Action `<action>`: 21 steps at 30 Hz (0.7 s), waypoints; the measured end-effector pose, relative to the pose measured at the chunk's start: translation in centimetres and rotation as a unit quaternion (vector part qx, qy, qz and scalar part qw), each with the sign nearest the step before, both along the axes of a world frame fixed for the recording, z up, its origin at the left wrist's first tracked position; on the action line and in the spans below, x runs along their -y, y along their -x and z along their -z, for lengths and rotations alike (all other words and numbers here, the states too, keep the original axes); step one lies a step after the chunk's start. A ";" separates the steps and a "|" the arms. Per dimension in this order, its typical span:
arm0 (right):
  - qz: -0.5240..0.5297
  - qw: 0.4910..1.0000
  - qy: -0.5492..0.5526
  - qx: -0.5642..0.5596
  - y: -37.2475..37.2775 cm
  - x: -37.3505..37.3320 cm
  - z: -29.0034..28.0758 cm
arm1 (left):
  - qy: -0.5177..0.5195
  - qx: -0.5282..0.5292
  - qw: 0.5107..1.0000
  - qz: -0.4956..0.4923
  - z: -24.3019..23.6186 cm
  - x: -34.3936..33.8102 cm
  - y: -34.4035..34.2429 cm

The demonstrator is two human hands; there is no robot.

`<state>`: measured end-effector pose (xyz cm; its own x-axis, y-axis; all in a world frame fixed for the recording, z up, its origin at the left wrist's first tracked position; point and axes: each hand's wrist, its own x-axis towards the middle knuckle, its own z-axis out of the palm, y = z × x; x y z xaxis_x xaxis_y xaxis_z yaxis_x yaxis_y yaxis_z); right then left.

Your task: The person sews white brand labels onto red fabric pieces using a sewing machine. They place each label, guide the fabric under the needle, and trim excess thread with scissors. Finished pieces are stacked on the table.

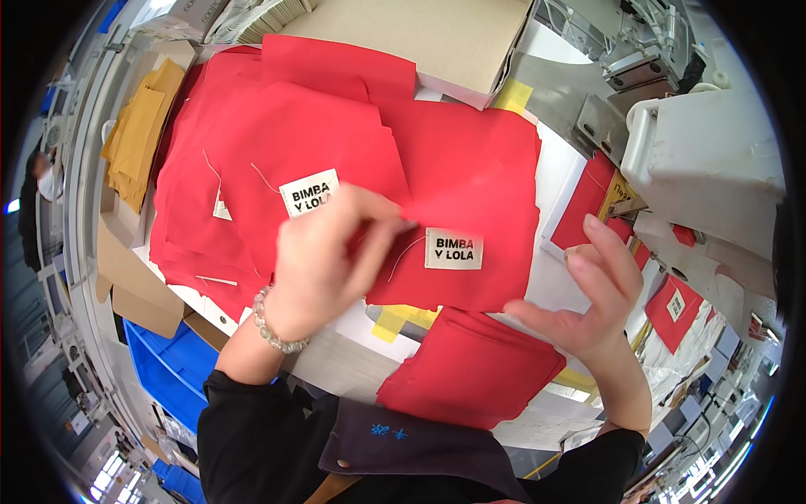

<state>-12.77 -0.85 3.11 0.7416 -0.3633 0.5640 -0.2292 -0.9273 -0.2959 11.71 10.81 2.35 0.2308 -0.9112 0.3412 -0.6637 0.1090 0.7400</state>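
Observation:
My left hand [340,252], a beaded bracelet on its wrist, is over the red fabric panels, thumb and fingers pinched together. A small dark spot shows at its fingertips, but what they hold is too blurred to make out. Behind its knuckles, a white label [306,191] with black print lies on a red panel [327,118]. To its right, another white label [453,249] sits on a second red panel [478,151], a loose thread beside it. My right hand [592,294] is open near that panel's lower right corner, fingers apart and raised, holding nothing.
A stack of red panels [474,370] lies at the table's near edge. Yellow pieces [147,126] fill a carton at the left, above a blue bin [168,361]. An open shallow box [437,38] stands at the back. A white sewing machine [714,168] occupies the right.

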 end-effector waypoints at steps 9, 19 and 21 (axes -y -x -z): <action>-0.076 0.981 -0.086 -0.155 0.7 0.2 -0.6 | 0.035 0.110 0.993 0.014 0.1 0.5 -1.3; -0.086 0.968 -0.069 -0.225 1.4 0.6 -2.2 | 0.032 0.133 0.990 0.013 0.6 0.6 -0.6; -0.092 0.968 -0.036 -0.231 1.5 0.5 -1.7 | 0.012 0.156 0.987 0.019 0.7 0.4 -0.7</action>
